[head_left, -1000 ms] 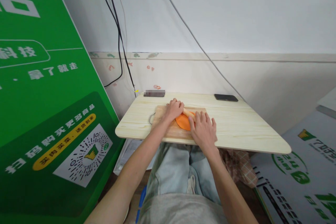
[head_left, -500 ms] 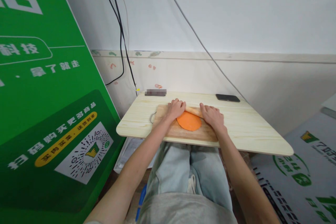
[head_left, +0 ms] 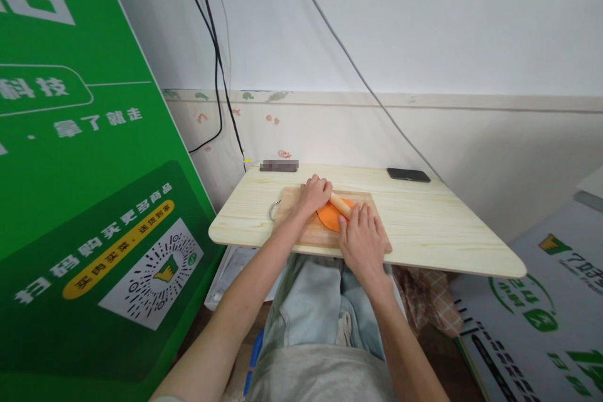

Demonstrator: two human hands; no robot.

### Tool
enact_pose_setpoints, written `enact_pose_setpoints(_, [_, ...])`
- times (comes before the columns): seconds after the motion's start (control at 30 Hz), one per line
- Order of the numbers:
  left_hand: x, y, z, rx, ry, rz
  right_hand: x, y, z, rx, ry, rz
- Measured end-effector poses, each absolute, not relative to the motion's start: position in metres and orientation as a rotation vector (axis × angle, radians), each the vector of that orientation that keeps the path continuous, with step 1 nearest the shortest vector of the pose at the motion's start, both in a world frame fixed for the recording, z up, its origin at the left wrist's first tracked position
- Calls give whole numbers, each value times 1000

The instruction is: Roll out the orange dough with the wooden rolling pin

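Note:
A flat, round orange sheet that looks like dough (head_left: 327,216) lies on a wooden board (head_left: 318,237). Across it runs a pale wooden rolling pin (head_left: 340,204), slanting down to the right. My left hand (head_left: 316,193) is closed over the pin's far left end. Over its near right end lies my right hand (head_left: 362,232), covering that end and part of the orange sheet. The fingers of my right hand point forward and rest over the pin. A metal handle (head_left: 272,208) sticks out at the board's left side.
The board rests on a light wood-grain table (head_left: 438,226). Along the back edge lie a black phone (head_left: 409,174) and a dark, partly blurred object (head_left: 279,166). A green sign (head_left: 94,138) stands at left, a grey printed panel (head_left: 532,289) at right. Cables (head_left: 217,56) hang by the wall.
My right hand has moved toward me and to the left, swinging the rolling pin's right end nearer across the orange sheet. My left hand has stayed almost in place.

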State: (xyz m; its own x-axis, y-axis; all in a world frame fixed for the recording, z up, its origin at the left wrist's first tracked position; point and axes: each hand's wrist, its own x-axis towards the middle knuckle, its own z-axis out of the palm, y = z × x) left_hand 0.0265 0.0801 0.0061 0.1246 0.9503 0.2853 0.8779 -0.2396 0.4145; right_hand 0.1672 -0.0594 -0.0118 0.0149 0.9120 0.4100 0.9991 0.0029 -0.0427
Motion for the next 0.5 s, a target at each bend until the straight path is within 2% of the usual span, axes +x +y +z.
enact_pose_setpoints(0.3, [27,83,2,2291,1813,719,216,0,17,-2134,-1950,-189])
enact_pose_setpoints(0.5, [27,83,2,2283,1810,704,223,2,11,-2065,-2012,-307])
